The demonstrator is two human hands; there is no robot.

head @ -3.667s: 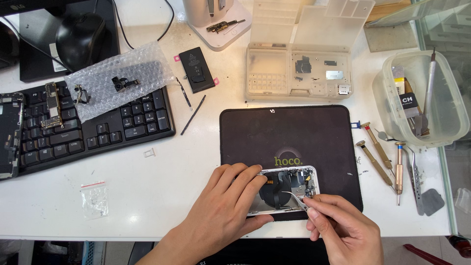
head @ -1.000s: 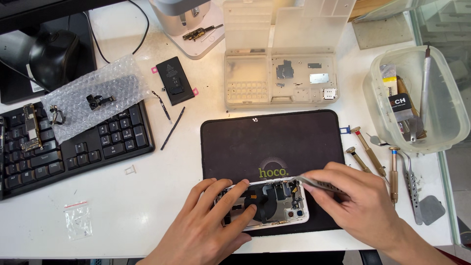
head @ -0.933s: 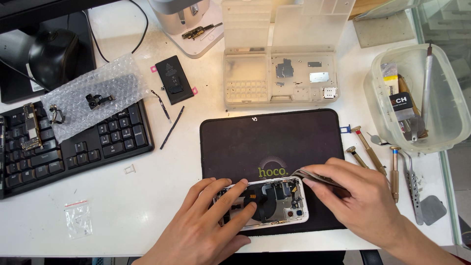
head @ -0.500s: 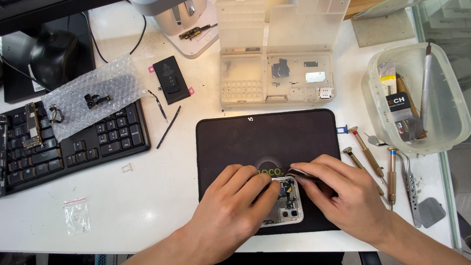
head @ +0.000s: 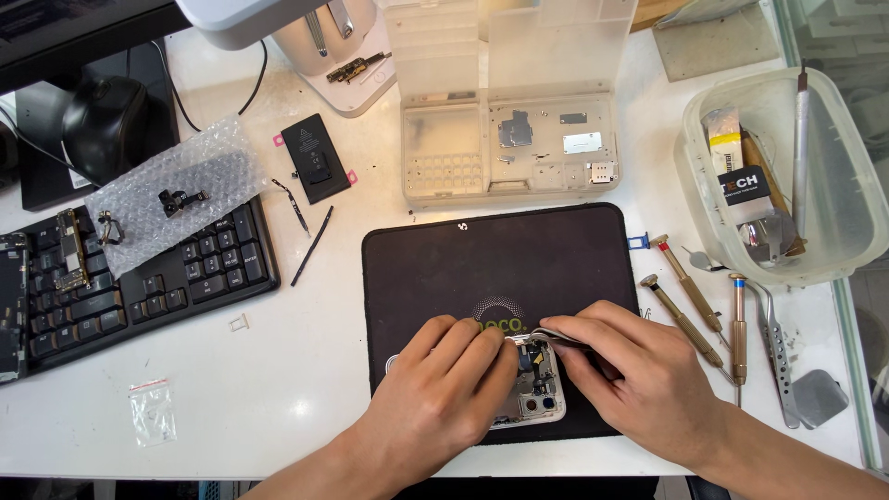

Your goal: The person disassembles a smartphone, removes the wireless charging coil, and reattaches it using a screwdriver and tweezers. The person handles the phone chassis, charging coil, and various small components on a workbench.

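Opened white phone sits lower centre of frame on the black work mat, which keeps it from sliding. Left hand lies over it, fingers curled, pressing down to pin the chassis. Right hand is closed around metal tweezers, tips angled into the upper end of the phone. Phone: back-off shell, pale frame, dark internals and camera cutouts visible; mostly hidden by the left hand. Screwdrivers lie just right of the mat, within reach; clear parts organiser above it.
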